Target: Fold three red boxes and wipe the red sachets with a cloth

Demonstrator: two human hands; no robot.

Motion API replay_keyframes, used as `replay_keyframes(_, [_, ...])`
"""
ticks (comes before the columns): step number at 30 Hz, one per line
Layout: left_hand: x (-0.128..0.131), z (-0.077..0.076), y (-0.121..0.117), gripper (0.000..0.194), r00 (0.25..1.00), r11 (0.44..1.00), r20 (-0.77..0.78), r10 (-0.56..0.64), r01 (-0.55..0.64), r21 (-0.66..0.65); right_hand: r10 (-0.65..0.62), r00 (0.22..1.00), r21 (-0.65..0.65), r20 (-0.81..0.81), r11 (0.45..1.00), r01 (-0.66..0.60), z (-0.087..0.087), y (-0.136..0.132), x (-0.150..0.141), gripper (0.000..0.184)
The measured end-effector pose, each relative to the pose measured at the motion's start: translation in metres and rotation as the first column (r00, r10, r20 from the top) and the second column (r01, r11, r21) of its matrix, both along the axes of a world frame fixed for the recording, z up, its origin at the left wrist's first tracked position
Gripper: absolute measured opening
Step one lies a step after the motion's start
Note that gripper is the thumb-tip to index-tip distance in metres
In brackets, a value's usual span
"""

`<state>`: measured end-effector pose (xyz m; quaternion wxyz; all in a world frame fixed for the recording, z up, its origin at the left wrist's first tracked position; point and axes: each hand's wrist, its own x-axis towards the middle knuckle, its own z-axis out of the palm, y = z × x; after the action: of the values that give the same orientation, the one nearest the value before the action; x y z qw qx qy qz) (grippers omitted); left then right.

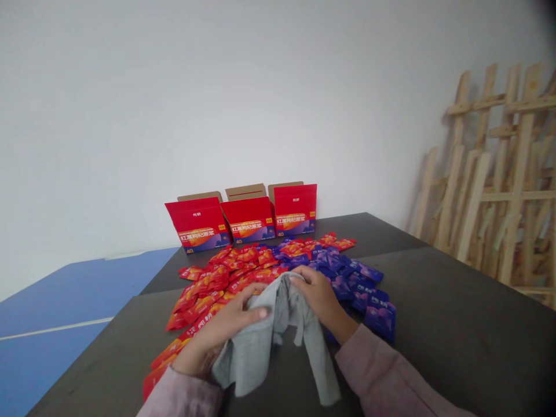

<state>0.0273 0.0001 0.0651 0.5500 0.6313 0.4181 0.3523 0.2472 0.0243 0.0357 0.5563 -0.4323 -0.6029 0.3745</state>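
Just above the near part of the dark tabletop (434, 324), a grey cloth (264, 341) hangs gathered between both hands, possibly a small shirt, though the folds hide its shape. Its lower end droops toward the table and may touch it; this angle makes that hard to judge. The left hand (221, 330) is nearly closed, fingers curled over the bunched top of the fabric. The right hand (321, 298) is closed on the cloth from the other side, fingers bent down onto it. That shared grip keeps the fabric lifted and held open between them. Pink sleeves (382, 370) come in from below. Just beyond, hands and cloth overlap a spread of red sachets (204, 284) on the left and purple sachets (360, 284) on the right, the colours mostly apart and meeting near the middle. Farther back, three red cartons (247, 214) stand in a row, flaps open, before a white wall (130, 116). Wooden lattice frames (490, 179) lean at the right, and a blue table (56, 307) lies to the left
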Motion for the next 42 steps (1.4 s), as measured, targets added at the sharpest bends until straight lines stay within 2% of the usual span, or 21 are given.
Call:
replay_keyframes(2, [-0.004, 0.005, -0.003, 0.055, 0.984, 0.994, -0.159, -0.078, 0.09, 0.069, -0.042, 0.993, -0.039, -0.109, 0.999, 0.038, 0.0, 0.002, 0.003, 0.02])
replay_keyframes(4, [-0.005, 0.006, -0.006, 0.043, 0.957, 0.984, -0.241, -0.164, 0.175, 0.026, -0.04, 0.973, -0.099, -0.228, 0.995, 0.018, -0.001, 0.003, 0.002, 0.023])
replay_keyframes(6, [-0.004, 0.006, -0.01, 0.027, 0.95, 0.975, -0.224, -0.218, 0.223, -0.007, -0.015, 0.948, -0.159, -0.317, 0.987, -0.038, -0.005, 0.001, -0.003, 0.024])
replay_keyframes(7, [-0.003, 0.005, -0.011, 0.023, 0.958, 0.975, -0.19, -0.214, 0.223, 0.025, 0.0, 0.938, -0.189, -0.347, 0.979, -0.07, -0.007, 0.0, -0.005, 0.025])
replay_keyframes(10, [0.002, 0.0, -0.016, 0.024, 0.989, 0.973, -0.015, -0.148, 0.148, 0.175, 0.076, 0.908, -0.254, -0.412, 0.947, -0.195, -0.011, -0.005, -0.015, 0.029])
replay_keyframes(11, [0.004, -0.002, -0.016, 0.029, 0.99, 0.978, 0.056, -0.131, 0.119, 0.172, 0.107, 0.889, -0.255, -0.445, 0.936, -0.241, -0.012, -0.007, -0.017, 0.031])
replay_keyframes(14, [0.006, -0.01, -0.017, 0.046, 0.972, 0.998, 0.228, -0.058, 0.055, 0.017, 0.196, 0.78, -0.194, -0.595, 0.906, -0.376, -0.011, -0.013, -0.022, 0.034])
replay_keyframes(16, [0.007, -0.012, -0.017, 0.049, 0.962, 0.999, 0.271, 0.03, -0.025, -0.022, 0.258, 0.705, -0.134, -0.66, 0.884, -0.449, -0.01, -0.016, -0.023, 0.034])
replay_keyframes(17, [0.006, -0.011, -0.016, 0.049, 0.959, 0.997, 0.273, 0.078, -0.079, -0.006, 0.292, 0.695, -0.113, -0.657, 0.873, -0.474, -0.009, -0.017, -0.023, 0.033])
replay_keyframes(20, [0.003, -0.004, -0.011, 0.046, 0.973, 0.968, 0.165, 0.164, -0.191, 0.161, 0.317, 0.751, -0.109, -0.579, 0.883, -0.457, -0.009, -0.017, -0.022, 0.041])
replay_keyframes(23, [-0.004, 0.0, -0.005, 0.036, 0.969, 0.89, -0.022, 0.244, -0.215, 0.402, 0.209, 0.786, -0.163, -0.582, 0.917, -0.365, -0.011, -0.013, -0.02, 0.039])
replay_keyframes(25, [-0.005, -0.001, -0.006, 0.034, 0.941, 0.826, -0.038, 0.338, -0.277, 0.491, 0.138, 0.815, -0.202, -0.563, 0.933, -0.297, -0.011, -0.011, -0.018, 0.039])
replay_keyframes(27, [0.0, -0.003, -0.01, 0.041, 0.924, 0.792, -0.034, 0.38, -0.306, 0.528, 0.096, 0.857, -0.231, -0.507, 0.943, -0.241, -0.01, -0.012, -0.018, 0.043])
replay_keyframes(30, [0.014, -0.004, -0.02, 0.053, 0.916, 0.748, -0.171, 0.362, -0.176, 0.64, 0.099, 0.89, -0.227, -0.445, 0.949, -0.219, -0.009, -0.014, -0.02, 0.048])
replay_keyframes(32, [0.022, -0.003, -0.023, 0.046, 0.876, 0.677, -0.28, 0.392, -0.068, 0.733, 0.123, 0.907, -0.189, -0.402, 0.958, -0.214, -0.009, -0.016, -0.02, 0.047])
replay_keyframes(34, [0.024, -0.001, -0.022, 0.033, 0.83, 0.62, -0.34, 0.443, -0.009, 0.785, 0.128, 0.914, -0.161, -0.385, 0.966, -0.203, -0.008, -0.015, -0.018, 0.045])
replay_keyframes(37, [0.018, 0.002, -0.016, 0.023, 0.747, 0.616, -0.384, 0.543, -0.043, 0.786, 0.105, 0.863, -0.199, -0.495, 0.953, -0.23, -0.003, -0.013, -0.014, 0.046])
replay_keyframes(40, [0.01, 0.004, -0.011, 0.017, 0.665, 0.652, -0.435, 0.607, -0.104, 0.751, 0.091, 0.78, -0.273, -0.62, 0.906, -0.323, 0.005, -0.013, -0.011, 0.047])
replay_keyframes(42, [0.007, 0.004, -0.01, 0.018, 0.644, 0.674, -0.446, 0.621, -0.148, 0.724, 0.116, 0.751, -0.295, -0.65, 0.873, -0.39, 0.007, -0.015, -0.01, 0.046])
